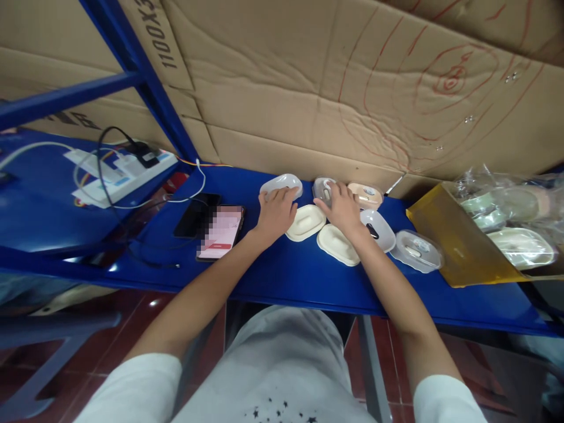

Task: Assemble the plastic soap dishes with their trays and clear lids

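My left hand [277, 212] reaches over the near edge of a white oval dish [287, 180], its fingers bent over the rim. With fingers and thumb, my right hand [344, 205] grips the right side of a grey oval dish [319, 188] that has a small pale part in it; the fingertips are partly hidden. Between and below the hands lie two cream oval pieces with raised middles, one cream piece [305, 222] near my left hand and another cream piece [338, 245] under my right wrist. A peach dish [366, 196] sits just right of my right hand.
Right of my forearm are a white dish [382, 229] with a dark mark and a clear-grey dish [418, 251]. A yellow-brown box [462, 258] holds plastic-wrapped dishes. At left lie a lit phone [222, 232], a black device [194, 216], cables and a power strip [127, 179]. Cardboard [273, 88] stands behind.
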Demonstrator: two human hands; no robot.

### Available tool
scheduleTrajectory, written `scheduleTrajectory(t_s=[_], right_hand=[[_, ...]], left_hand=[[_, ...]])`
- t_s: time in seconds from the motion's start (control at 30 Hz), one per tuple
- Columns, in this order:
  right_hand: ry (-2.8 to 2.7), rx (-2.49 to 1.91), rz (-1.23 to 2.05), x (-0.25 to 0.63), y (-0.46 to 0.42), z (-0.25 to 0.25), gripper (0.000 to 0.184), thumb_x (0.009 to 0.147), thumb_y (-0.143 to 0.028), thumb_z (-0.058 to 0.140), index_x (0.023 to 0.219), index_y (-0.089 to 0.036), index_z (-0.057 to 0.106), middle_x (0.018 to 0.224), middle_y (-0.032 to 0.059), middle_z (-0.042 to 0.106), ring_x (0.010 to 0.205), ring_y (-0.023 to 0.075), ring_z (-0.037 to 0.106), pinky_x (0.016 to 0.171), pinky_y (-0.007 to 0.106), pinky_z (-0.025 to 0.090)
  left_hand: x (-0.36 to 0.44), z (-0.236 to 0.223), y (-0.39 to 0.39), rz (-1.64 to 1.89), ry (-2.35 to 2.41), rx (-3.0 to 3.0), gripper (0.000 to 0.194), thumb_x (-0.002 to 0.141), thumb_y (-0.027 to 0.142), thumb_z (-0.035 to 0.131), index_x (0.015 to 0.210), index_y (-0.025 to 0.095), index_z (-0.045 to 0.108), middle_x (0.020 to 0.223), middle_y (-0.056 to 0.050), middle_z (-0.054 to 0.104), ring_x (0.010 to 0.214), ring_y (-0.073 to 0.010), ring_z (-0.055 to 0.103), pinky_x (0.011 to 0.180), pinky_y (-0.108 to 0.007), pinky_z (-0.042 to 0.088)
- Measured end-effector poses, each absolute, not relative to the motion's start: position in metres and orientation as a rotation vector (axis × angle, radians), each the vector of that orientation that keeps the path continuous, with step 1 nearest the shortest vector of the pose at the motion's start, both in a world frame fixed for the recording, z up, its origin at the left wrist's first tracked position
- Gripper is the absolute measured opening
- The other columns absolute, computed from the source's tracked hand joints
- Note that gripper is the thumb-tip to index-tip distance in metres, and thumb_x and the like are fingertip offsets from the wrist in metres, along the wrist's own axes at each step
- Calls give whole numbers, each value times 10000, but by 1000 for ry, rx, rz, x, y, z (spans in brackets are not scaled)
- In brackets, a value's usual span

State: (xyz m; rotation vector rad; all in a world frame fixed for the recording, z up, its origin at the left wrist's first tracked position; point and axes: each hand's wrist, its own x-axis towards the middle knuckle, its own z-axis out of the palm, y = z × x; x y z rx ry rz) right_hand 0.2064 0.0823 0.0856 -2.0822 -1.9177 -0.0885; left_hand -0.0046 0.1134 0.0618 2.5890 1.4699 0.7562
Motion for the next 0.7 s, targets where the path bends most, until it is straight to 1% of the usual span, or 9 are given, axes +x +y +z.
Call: scheduleTrajectory(t_s=[0.1,0.17,0.3,0.37,0.43,0.5,0.57,0.63,0.7], right_hand=[[-1841,-2115,46,205,116,84,693,953,-520,731,1508,-150,546,1581,274,532,1452,475,495,1153,637,429],[-1873,-2067,126,217,126,86,656,905,-484,780,1446,-163,593,1512,246,600,1390,442,567,1126,589,480],[-1991,-1915,332,251,126,97,480,986,-450,683,1402,-217,627,1351,99,747,1197,272,713,1041,407,566],[-2010,-1887,376,263,123,105,403,1035,-413,604,1384,-215,646,1283,75,782,1137,241,736,1011,384,579],[-2006,-1881,338,266,120,115,397,1037,-330,573,1406,-201,641,1344,103,762,1197,261,720,1058,419,560],[-1991,-1889,234,258,117,123,443,1002,-219,562,1438,-183,630,1470,151,692,1349,311,644,1164,487,487],[-2033,-1944,100,243,113,127,461,985,-151,529,1427,-182,653,1522,173,656,1444,350,573,1227,525,412],[-2118,-2024,29,224,109,125,409,1020,-173,498,1373,-181,703,1432,185,718,1398,363,617,1199,507,432],[-2206,-2093,50,206,104,117,346,1053,-276,536,1309,-169,743,1302,192,782,1283,364,699,1120,475,491]], left_hand=[[-2,62,105,748,1408,2639,445,1083,256,478,1509,205,596,1469,-170,691,1375,-372,594,1210,-628,307],[1,61,99,729,1335,2679,426,1092,256,469,1489,218,619,1466,-158,693,1389,-359,584,1232,-629,287],[12,54,82,660,1132,2756,374,1112,327,500,1443,262,661,1483,-120,695,1424,-343,558,1260,-641,243],[16,51,74,620,1052,2777,345,1106,338,532,1409,270,683,1464,-109,711,1413,-347,564,1253,-653,241],[18,47,71,585,998,2790,309,1099,321,548,1357,265,709,1416,-100,738,1379,-340,586,1245,-649,250],[18,45,71,555,965,2801,272,1097,306,548,1287,256,736,1369,-94,757,1343,-328,606,1232,-631,270],[16,43,73,535,956,2809,260,1098,305,544,1243,242,751,1381,-105,746,1328,-327,612,1212,-617,296],[14,42,75,522,956,2816,272,1100,316,541,1244,226,754,1430,-128,713,1331,-337,611,1184,-608,330],[13,42,76,508,950,2823,286,1103,328,538,1247,213,756,1422,-142,708,1327,-344,613,1154,-594,366]])
